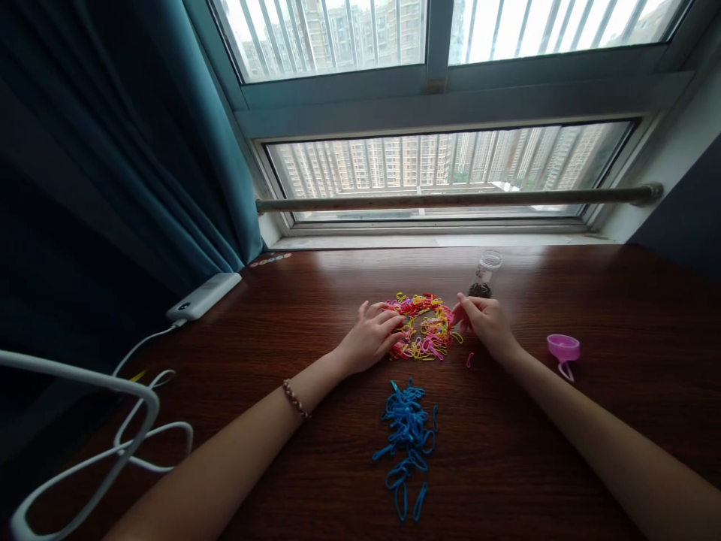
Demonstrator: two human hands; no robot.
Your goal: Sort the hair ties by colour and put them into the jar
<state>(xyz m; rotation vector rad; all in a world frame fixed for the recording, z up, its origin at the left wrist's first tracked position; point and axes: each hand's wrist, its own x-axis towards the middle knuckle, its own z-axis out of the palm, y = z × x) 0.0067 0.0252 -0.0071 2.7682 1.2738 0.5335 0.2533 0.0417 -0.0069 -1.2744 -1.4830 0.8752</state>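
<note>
A ring-shaped pile of small red, pink and yellow elastic bands point(431, 347) lies on the wooden table. My left hand point(367, 338) rests at the pile's left edge, palm down, fingers apart and touching the bands. At its right edge is my right hand point(489, 324), with thumb and forefinger pinched together. Whatever those fingertips hold is too small to make out. Closer to me sits a loose heap of blue elastic bands point(406, 421). One red band point(469, 360) lies alone below my right hand.
Behind my right hand a clear plastic jar point(489, 264) has dark bands at its lower end. A pink cap with a loop point(563, 347) lies to the right. At left are a white power bank point(206, 295) and a looping white cable point(152, 409). A window rail point(451, 200) crosses behind.
</note>
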